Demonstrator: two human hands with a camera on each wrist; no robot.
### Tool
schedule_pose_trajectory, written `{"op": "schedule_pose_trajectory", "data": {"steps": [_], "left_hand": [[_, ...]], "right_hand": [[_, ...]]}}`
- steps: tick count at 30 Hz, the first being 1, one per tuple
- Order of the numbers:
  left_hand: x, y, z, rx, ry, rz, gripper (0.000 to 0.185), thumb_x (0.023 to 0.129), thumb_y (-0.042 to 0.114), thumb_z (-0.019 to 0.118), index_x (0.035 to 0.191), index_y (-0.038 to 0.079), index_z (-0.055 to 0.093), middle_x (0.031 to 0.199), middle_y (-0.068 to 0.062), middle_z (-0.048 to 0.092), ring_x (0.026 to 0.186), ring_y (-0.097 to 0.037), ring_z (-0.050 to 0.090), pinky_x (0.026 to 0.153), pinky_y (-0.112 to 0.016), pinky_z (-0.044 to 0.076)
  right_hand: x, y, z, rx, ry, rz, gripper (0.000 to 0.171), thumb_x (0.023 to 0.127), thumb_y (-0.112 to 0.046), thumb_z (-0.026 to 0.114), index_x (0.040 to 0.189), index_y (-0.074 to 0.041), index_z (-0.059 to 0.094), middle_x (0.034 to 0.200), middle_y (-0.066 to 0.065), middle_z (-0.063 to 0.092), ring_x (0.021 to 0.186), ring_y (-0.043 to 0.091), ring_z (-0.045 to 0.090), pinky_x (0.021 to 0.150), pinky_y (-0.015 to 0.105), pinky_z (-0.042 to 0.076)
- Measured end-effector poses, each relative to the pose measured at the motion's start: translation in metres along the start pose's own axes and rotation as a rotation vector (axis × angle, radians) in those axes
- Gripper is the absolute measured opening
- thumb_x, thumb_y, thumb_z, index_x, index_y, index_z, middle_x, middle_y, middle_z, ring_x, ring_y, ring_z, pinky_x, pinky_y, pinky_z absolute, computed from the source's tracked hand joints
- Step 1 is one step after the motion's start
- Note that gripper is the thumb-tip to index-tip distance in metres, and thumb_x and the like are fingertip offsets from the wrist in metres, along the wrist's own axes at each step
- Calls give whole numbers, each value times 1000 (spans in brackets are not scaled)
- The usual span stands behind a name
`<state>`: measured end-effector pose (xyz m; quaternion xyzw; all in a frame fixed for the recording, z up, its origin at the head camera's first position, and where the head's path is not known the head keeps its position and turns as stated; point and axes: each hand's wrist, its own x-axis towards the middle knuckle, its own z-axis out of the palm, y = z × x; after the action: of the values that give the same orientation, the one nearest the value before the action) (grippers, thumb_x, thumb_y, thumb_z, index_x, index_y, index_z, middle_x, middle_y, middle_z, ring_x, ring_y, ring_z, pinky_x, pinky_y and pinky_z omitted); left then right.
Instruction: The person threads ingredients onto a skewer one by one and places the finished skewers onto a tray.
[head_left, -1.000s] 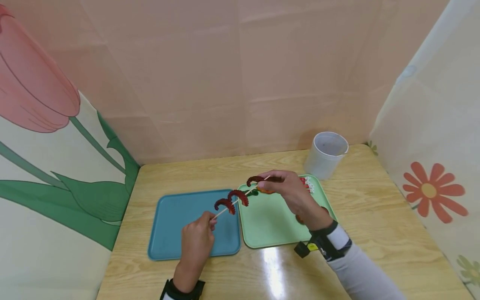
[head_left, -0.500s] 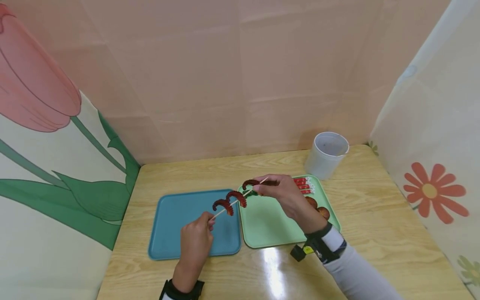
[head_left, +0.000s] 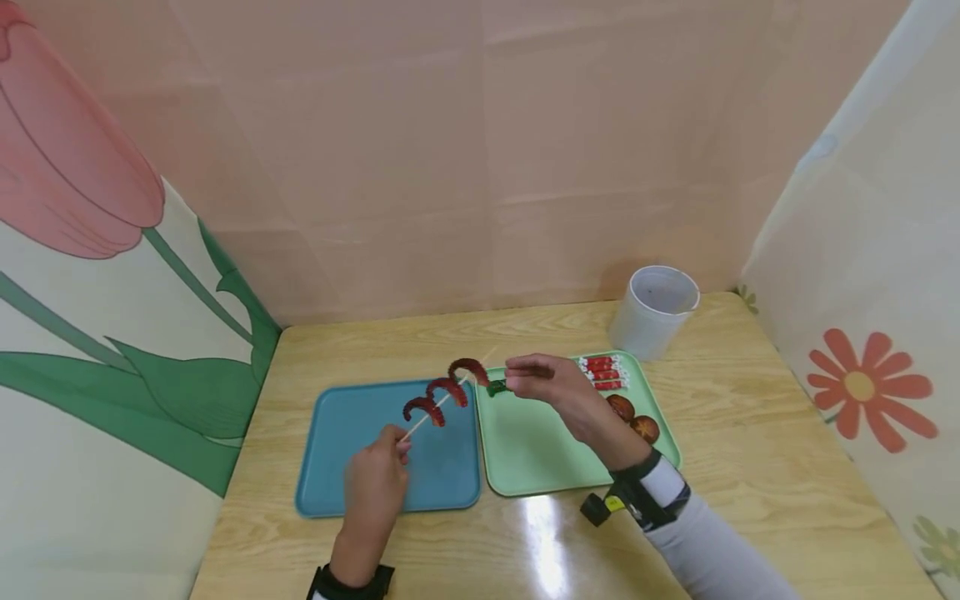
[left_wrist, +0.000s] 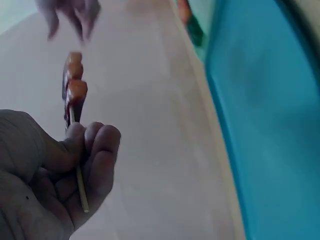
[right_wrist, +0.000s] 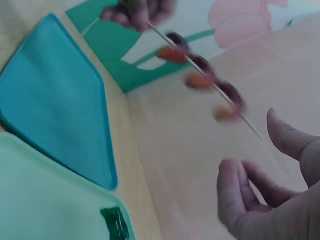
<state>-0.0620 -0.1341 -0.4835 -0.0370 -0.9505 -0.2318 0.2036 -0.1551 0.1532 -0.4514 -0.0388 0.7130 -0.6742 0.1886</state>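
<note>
Head view: a wooden skewer (head_left: 442, 400) threaded with three curled red pieces is pinched at its near end by the left hand (head_left: 372, 487) above the blue tray (head_left: 337, 467), while the right hand (head_left: 558, 392), fingers loosely apart, hovers just right of its tip over the green tray (head_left: 532, 450).

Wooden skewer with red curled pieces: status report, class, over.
Left hand pinches wooden skewer with three red curled pieces above blue tray. Right hand open, clear of its tip. Nothing in between.
</note>
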Motion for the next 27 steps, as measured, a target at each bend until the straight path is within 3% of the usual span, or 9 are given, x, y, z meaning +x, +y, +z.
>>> {"op": "schedule_pose_trajectory", "data": {"steps": [6,11,18,27], "left_hand": [[-14,-48,-18,102,-80,-303,7,86,-2,72,92,-5,69,75,-18,74,60,-36,69,49,-45,50],[-27,-87,-21,116,-101,-433,11,87,-1,66,89,-11,67,73,-30,70,63,-51,66,51,-57,49],[-32,-117,-6,80,-206,-529,18,90,1,60,83,-14,65,71,-28,66,64,-48,66,55,-58,49],[-26,-115,3,123,-230,-582,22,90,3,58,82,-17,64,73,-33,65,66,-51,65,54,-58,49]], "right_hand": [[-5,6,-22,-142,36,83,54,94,-41,74,134,-7,63,133,9,66,119,25,60,104,38,49],[-9,11,-35,-217,43,119,55,94,-47,72,132,-9,63,133,10,65,116,27,62,103,42,47],[-12,21,-40,-206,50,137,48,95,-40,73,127,-6,67,124,9,69,109,22,65,101,41,51],[-13,24,-44,-172,53,144,48,96,-38,72,127,-3,64,123,12,69,109,22,64,102,42,52]]}}
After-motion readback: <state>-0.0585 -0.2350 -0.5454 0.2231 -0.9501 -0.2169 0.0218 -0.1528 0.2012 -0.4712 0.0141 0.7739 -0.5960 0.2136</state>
